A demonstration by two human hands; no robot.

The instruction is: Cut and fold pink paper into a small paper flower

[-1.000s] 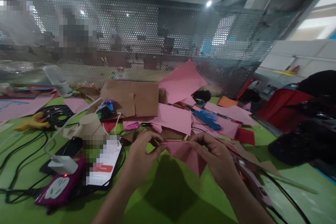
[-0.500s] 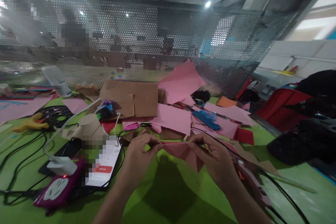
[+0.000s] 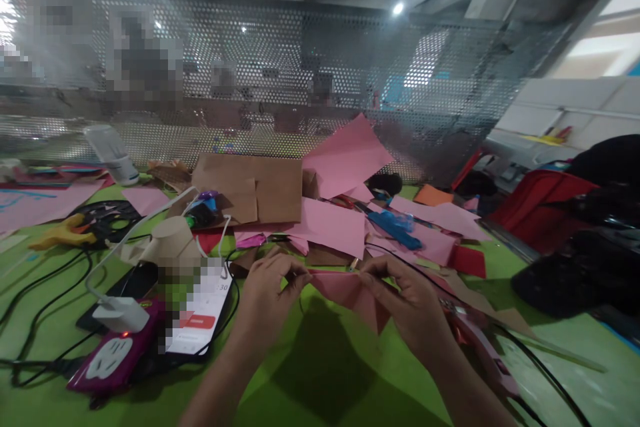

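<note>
A folded piece of pink paper (image 3: 345, 289) is held up over the green table (image 3: 320, 373), its top edge running level between my two hands. My left hand (image 3: 275, 287) pinches its left end between thumb and fingers. At the other end, my right hand (image 3: 400, 290) grips the paper the same way. One pointed flap hangs down beside the right thumb. The fingertips partly cover both ends of the fold.
Left of my hands lie a lit phone (image 3: 205, 313), a purple power strip (image 3: 117, 353) with a white charger, and cables. Behind stand a brown cardboard box (image 3: 275, 183) and pink sheets (image 3: 333, 223). A glue gun (image 3: 483, 340) appears to lie at right.
Both hands keep their pinch on the pink paper, almost unmoved. The hanging flap dips very slightly lower, and the whole view shifts a little.
</note>
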